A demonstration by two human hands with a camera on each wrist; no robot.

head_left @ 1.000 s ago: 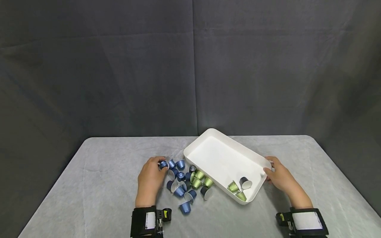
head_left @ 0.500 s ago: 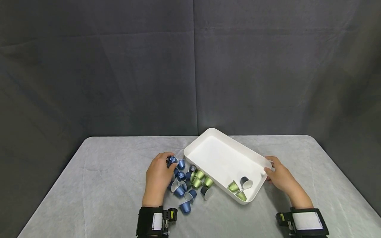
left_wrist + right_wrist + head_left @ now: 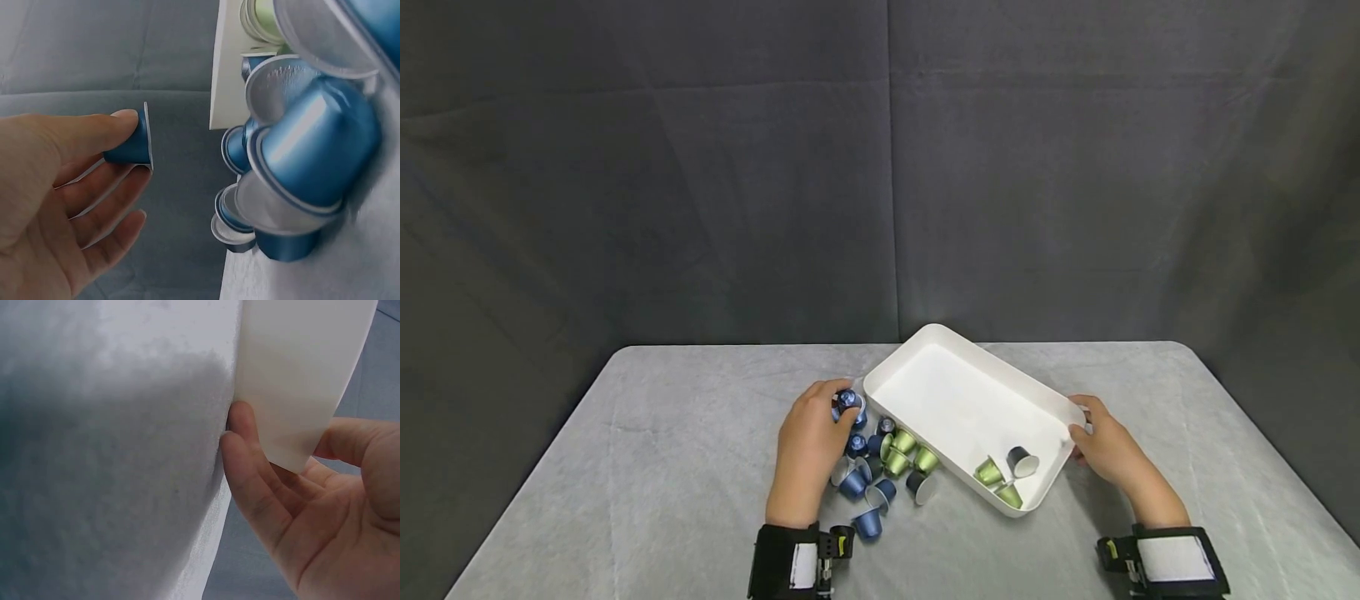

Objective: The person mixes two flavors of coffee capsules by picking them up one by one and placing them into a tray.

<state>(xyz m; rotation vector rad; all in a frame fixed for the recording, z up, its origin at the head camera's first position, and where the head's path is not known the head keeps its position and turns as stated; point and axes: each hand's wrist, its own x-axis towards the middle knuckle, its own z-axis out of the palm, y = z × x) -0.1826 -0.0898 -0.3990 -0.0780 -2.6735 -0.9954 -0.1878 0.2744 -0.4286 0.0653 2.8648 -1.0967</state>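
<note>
Between thumb and fingers my left hand (image 3: 812, 433) pinches a blue coffee capsule (image 3: 132, 142), raised over the pile in the left wrist view. Under and beside that hand lie loose blue capsules (image 3: 852, 483), dark capsules (image 3: 917, 483) and green capsules (image 3: 897, 462), some on their sides. My right hand (image 3: 1103, 442) grips the right end of a white tray (image 3: 970, 342), thumb at the rim and fingers beneath its edge in the right wrist view. At the tray's near right end lie green capsules (image 3: 988, 472) and a dark capsule with a pale lid (image 3: 1022, 462).
The grey-covered table (image 3: 685, 467) carries everything, and the tray sits at an angle right beside the pile. A dark curtain (image 3: 737, 208) hangs behind the table's far edge. Black camera bands (image 3: 784, 560) are worn on both wrists.
My left hand, pinching the blue capsule, has moved rightward and slightly away across the pile toward the tray's left corner. My right hand and the tray have stayed nearly where they were.
</note>
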